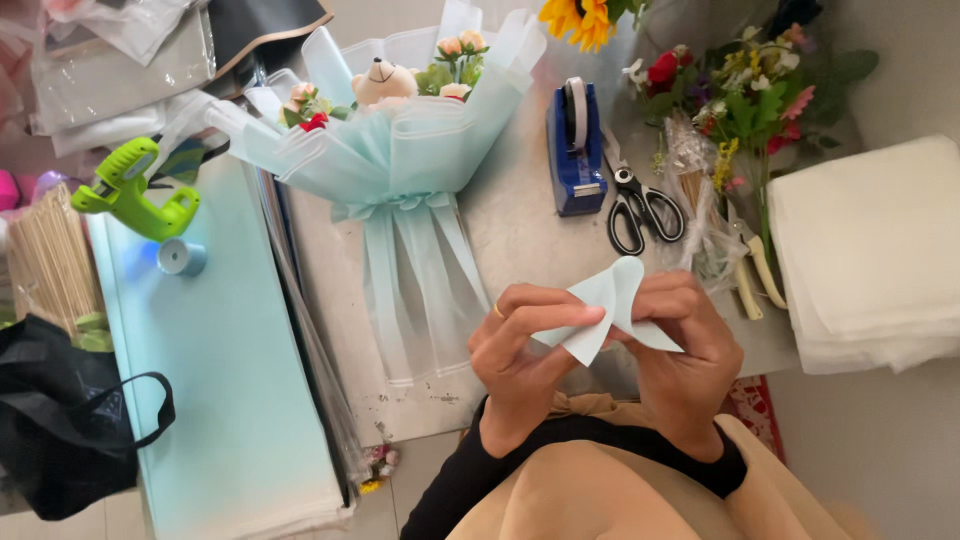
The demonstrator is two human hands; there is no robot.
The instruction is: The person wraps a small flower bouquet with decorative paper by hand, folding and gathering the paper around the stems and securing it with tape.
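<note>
Right now both my hands are closed on a small folded piece of pale blue paper [605, 312], held up in the air just off the table's near edge [420, 415]. My left hand [525, 345] pinches its left side between thumb and fingertips; my right hand [680, 350] pinches the right side, fingers curled over it. I judge it very light, thin and soft, easy to crease or tear, so I hold it by the folded edges and not by the loose rounded flaps sticking up. Behind it on the table lies the bouquet [400, 130], wrapped in the same colour, with the tape dispenser [575, 150] and scissors [640, 210] toward the far right. A glue gun [135, 190] sits at the left.
</note>
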